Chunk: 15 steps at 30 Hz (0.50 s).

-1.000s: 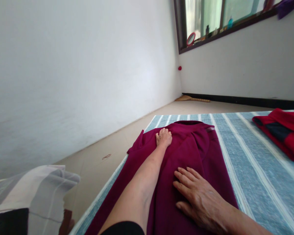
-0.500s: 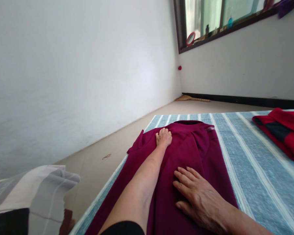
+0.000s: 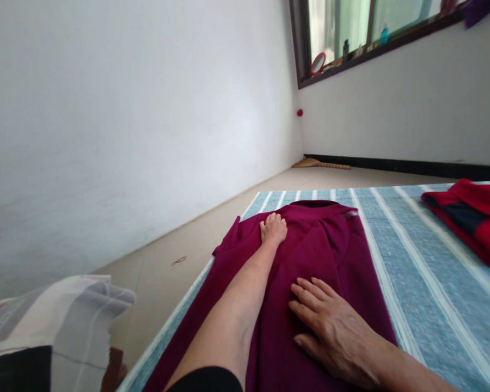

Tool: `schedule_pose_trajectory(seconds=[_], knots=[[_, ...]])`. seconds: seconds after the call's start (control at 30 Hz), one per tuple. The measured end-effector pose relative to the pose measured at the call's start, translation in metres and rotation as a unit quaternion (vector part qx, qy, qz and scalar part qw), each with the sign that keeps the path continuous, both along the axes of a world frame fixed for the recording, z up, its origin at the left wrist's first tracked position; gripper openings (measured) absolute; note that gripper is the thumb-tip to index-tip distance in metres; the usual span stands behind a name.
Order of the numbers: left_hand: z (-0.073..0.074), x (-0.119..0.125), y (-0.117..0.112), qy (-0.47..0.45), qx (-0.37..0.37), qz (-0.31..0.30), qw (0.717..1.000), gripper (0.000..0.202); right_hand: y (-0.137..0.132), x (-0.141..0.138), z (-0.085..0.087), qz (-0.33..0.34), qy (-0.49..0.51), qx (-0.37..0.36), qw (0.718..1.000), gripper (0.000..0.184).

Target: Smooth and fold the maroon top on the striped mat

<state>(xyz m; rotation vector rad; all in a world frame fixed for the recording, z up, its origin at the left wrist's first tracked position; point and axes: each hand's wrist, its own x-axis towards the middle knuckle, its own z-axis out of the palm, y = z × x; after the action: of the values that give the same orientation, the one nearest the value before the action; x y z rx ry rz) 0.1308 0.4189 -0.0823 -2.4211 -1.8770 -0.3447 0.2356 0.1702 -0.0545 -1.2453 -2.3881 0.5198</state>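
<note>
The left hand and right hand rest flat on a maroon cloth garment (both grips open, clutching nothing), which lies spread on a blue-and-white striped mattress.

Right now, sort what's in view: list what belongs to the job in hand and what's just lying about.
In use: maroon cloth garment under the flat left hand and right hand; blue-and-white striped mat beneath it.

Lying about: folded red-and-black garment; grey-and-white cloth bundle; straw broom; round red-framed mirror.
</note>
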Motion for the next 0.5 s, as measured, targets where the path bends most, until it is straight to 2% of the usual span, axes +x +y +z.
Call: schedule_pose_trajectory(seconds=[0.17,0.5], knots=[[0.0011,-0.0001,-0.0007,-0.003,0.008,-0.008,1.0,0.034,0.0009,-0.0001,0.0001,0.0,0.001,0.001,1.0,0.048],[0.0032,0.0006,0.0001,-0.001,-0.002,-0.002,1.0,0.028,0.0018,0.0013,0.0011,0.006,0.005,0.004,1.0,0.047]])
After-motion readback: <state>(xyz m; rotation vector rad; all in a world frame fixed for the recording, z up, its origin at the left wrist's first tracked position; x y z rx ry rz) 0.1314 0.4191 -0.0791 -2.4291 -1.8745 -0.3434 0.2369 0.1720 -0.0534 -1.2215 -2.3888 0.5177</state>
